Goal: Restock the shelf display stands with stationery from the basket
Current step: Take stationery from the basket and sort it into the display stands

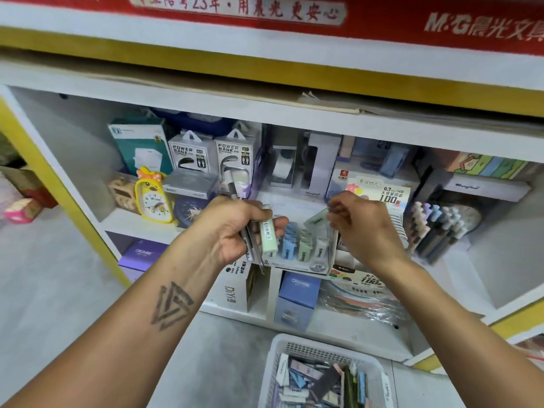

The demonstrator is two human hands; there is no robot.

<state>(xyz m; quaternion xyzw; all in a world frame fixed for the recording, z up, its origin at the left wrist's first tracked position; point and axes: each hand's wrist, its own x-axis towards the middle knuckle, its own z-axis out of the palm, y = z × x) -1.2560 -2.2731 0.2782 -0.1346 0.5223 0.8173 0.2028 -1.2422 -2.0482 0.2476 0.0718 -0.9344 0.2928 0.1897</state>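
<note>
Gripping pens point(252, 231) in left hand point(232, 228), pinching a clear packet point(319, 219) in right hand point(363, 228), above basket point(297, 347).

The basket point(297, 351) sits on the floor before the shelf point(288, 207). On the shelf a display stand point(303, 248) stands between both hands; the clock point(153, 198) lies to its left, two power-bank boxes point(212, 154) behind, and pens point(438, 228), perhaps racked, to its right.
</note>
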